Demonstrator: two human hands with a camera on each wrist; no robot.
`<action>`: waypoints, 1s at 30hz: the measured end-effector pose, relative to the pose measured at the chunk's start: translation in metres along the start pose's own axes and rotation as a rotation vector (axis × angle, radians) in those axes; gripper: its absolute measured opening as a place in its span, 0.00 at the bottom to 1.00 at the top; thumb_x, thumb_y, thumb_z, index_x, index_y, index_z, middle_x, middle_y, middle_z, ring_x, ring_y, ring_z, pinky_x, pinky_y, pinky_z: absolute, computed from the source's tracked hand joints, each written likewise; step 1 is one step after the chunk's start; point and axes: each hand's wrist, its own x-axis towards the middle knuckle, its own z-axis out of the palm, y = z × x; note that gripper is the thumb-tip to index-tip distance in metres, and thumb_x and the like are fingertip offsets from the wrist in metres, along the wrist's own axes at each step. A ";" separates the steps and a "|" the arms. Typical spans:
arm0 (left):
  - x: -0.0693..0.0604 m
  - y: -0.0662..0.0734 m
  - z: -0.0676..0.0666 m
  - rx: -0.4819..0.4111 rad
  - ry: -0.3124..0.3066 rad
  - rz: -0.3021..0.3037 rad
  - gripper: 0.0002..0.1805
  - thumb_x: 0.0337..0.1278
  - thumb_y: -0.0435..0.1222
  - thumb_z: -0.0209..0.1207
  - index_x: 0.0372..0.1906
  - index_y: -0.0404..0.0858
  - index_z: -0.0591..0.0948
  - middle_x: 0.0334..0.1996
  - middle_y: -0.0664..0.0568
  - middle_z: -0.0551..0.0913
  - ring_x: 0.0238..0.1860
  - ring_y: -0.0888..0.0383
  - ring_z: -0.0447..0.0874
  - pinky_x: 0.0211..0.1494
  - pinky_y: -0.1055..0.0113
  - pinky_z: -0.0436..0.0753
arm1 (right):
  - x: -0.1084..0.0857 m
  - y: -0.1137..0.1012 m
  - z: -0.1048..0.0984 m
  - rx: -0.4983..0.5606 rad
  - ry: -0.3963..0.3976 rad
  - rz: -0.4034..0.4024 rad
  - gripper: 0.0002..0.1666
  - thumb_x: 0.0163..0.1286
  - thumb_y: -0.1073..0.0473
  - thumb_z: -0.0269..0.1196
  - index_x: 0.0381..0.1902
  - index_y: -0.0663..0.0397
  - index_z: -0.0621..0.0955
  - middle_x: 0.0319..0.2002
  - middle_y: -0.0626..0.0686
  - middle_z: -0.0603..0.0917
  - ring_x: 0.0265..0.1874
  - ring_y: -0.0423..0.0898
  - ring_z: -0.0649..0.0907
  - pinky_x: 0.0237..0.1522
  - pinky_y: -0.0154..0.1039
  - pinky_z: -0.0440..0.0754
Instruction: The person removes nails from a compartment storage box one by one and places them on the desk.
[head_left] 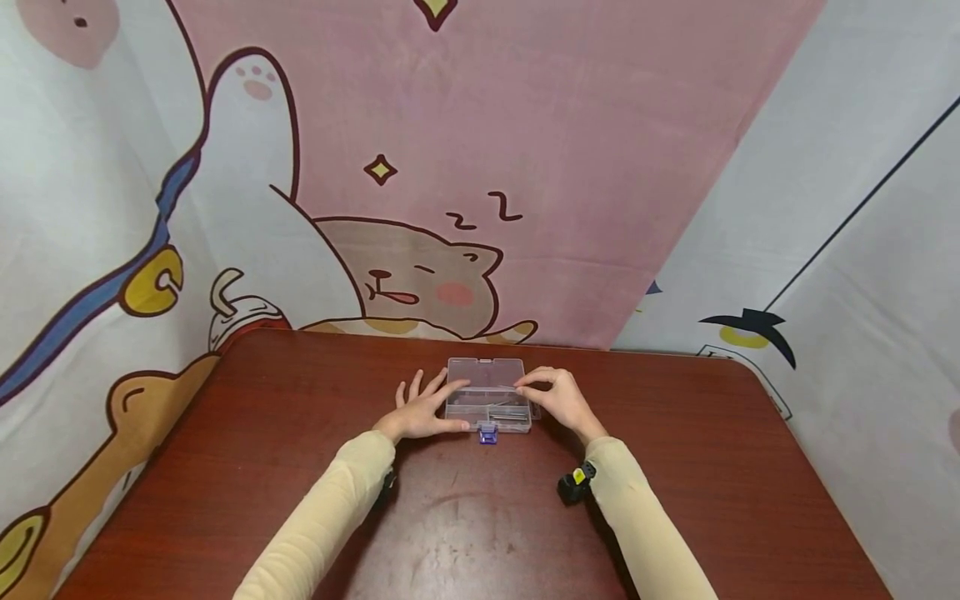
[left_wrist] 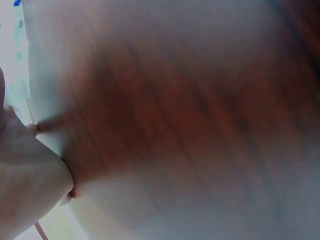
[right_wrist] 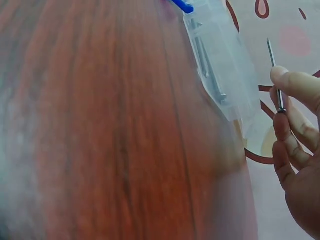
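A clear plastic compartment box sits on the table with its lid raised at the back and a blue latch at the front. Several metal nails lie in it. My left hand spans the box's left side with fingers spread, thumb at the front edge and index finger near the lid's hinge line. In the left wrist view only part of that hand shows. Over the box's right side, my right hand pinches a nail between thumb and fingers, point away from the palm.
The box stands on a reddish-brown wooden table, near its far edge. Behind it hangs a cloth printed with cartoon animals. A black wrist camera hangs below my right sleeve.
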 end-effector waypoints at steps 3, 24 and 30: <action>0.000 0.001 0.000 -0.002 -0.001 0.001 0.44 0.54 0.63 0.60 0.74 0.60 0.58 0.77 0.47 0.42 0.72 0.33 0.26 0.65 0.35 0.31 | -0.002 0.001 -0.004 0.016 0.005 -0.008 0.04 0.59 0.67 0.70 0.34 0.57 0.89 0.33 0.46 0.86 0.37 0.44 0.83 0.44 0.48 0.79; 0.000 0.000 -0.001 0.019 -0.013 0.001 0.44 0.54 0.63 0.59 0.75 0.61 0.57 0.77 0.48 0.42 0.72 0.34 0.25 0.65 0.34 0.31 | -0.025 0.007 -0.045 0.018 0.118 0.147 0.06 0.64 0.65 0.67 0.39 0.61 0.87 0.39 0.56 0.86 0.41 0.53 0.81 0.47 0.55 0.75; 0.002 0.000 0.000 0.023 -0.008 0.005 0.44 0.54 0.63 0.59 0.75 0.61 0.56 0.77 0.49 0.43 0.72 0.34 0.26 0.65 0.35 0.31 | -0.030 0.020 -0.060 -0.086 0.104 0.152 0.05 0.63 0.64 0.67 0.37 0.57 0.87 0.38 0.53 0.86 0.41 0.50 0.82 0.47 0.53 0.76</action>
